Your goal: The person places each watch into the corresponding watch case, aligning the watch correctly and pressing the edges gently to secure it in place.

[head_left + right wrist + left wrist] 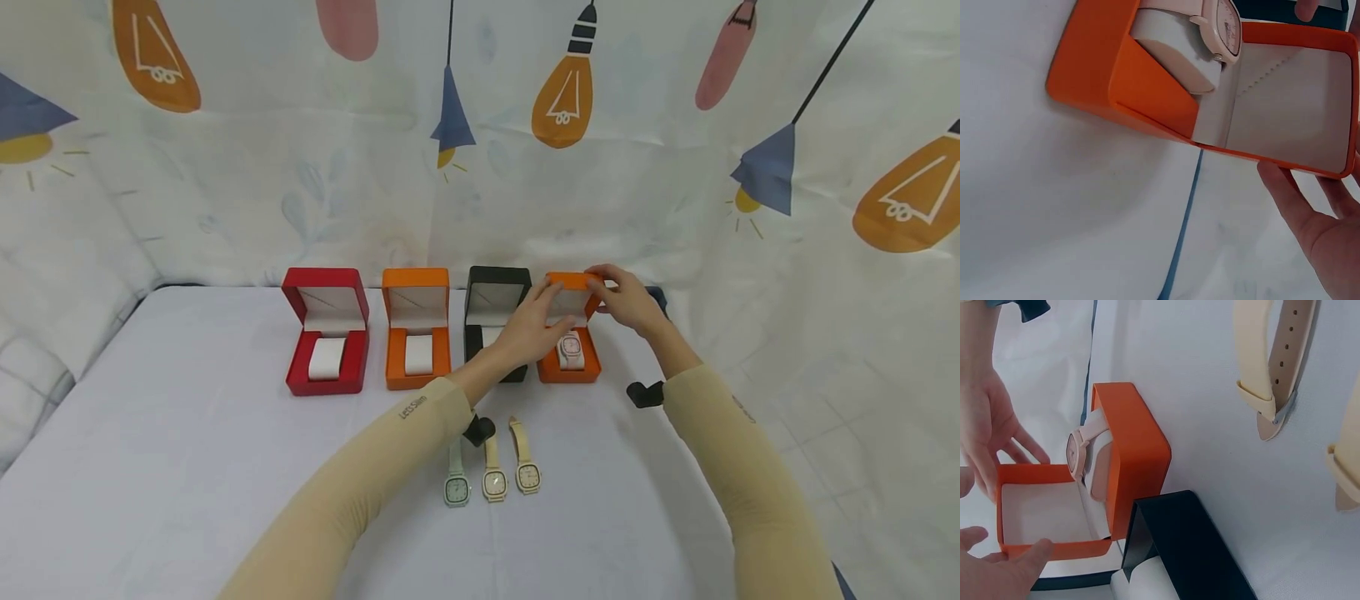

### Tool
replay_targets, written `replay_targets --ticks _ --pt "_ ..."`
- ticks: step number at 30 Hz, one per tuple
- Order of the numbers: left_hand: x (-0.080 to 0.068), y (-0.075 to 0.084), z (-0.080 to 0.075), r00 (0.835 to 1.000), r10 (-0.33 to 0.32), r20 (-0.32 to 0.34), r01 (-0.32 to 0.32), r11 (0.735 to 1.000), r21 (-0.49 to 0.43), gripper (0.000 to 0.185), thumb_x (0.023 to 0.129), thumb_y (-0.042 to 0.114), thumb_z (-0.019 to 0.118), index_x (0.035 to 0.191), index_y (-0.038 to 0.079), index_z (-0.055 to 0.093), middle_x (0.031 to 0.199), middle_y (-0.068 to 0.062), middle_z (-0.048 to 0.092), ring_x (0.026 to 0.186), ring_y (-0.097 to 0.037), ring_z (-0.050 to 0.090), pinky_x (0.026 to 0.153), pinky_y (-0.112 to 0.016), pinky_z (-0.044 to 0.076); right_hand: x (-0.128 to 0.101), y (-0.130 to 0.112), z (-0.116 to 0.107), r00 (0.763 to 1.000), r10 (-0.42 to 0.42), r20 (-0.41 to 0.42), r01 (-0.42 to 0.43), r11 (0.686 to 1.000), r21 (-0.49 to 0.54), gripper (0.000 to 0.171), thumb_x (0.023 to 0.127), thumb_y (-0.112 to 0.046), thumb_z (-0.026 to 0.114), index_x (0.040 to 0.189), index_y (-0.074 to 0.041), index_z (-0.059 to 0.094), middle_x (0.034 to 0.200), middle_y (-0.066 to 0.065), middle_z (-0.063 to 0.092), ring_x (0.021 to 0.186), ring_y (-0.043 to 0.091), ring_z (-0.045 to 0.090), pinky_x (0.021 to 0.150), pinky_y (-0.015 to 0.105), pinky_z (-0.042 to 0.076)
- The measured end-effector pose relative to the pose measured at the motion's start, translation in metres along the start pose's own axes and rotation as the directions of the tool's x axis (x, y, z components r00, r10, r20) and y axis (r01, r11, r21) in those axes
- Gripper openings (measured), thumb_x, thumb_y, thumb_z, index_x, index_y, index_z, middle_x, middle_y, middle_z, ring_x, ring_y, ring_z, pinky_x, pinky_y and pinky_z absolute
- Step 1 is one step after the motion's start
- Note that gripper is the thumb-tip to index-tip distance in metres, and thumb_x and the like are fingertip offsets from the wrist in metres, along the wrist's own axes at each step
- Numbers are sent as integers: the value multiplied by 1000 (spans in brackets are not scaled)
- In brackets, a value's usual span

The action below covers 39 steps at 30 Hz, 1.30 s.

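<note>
Between the left hand [525,330] and right hand [632,302], the box [570,377] looks light, stiff, best held by its lid's [573,302] sides; the right pinches there, the left apparently too, fingers partly hidden.

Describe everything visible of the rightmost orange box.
The rightmost orange box stands open on the white table, right of the black box: smooth shell, perhaps leatherette, raised lid lined off-white. A pale-pink watch wraps the white cushion in its base. Left hand and right hand touch the lid.
</note>
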State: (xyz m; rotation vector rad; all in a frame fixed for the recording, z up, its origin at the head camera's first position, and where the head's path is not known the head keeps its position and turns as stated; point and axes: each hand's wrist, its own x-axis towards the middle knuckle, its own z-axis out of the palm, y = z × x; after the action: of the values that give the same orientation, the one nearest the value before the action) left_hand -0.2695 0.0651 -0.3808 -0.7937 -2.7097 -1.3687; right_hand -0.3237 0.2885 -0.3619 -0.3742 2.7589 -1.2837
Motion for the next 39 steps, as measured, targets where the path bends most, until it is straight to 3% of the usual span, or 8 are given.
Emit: replay_targets --ticks 10,20,32,39 --pt "1 0 -1 1000 -2 -2 1 1000 -21 66 108 32 54 161 4 27 169 -16 15 153 -30 23 120 -45 29 -6 6 6 998 -4 -60 4 1000 -6 51 108 -40 51 147 -7 50 143 19 52 133 38 54 99 49 53" --pt "5 0 2 1000 -7 -14 7 999 -44 68 109 32 52 162 3 21 169 -16 13 153 -31 24 120 -45 29 -12 8 12 992 -37 -117 35 999 -17 48 108 -35 52 147 -7 50 147 19 50 133 40 53 98 49 53" --pt "10 0 5 999 -41 -15 40 998 -57 64 111 25 48 163 2 18 162 -21 20 143 -32 41 115 -41 38 -22 12 19 984 -85 -158 89 996 14 46 108 -30 55 146 -5 51 148 21 47 139 43 45 99 50 53" --pt "13 -1 5 998 -54 -29 53 998 -25 57 111 23 47 160 2 27 157 -22 27 132 -30 51 110 -38 44 -29 16 22 978 -108 -176 111 994 4 47 108 -31 56 146 -5 52 149 21 47 139 44 45 101 54 50"
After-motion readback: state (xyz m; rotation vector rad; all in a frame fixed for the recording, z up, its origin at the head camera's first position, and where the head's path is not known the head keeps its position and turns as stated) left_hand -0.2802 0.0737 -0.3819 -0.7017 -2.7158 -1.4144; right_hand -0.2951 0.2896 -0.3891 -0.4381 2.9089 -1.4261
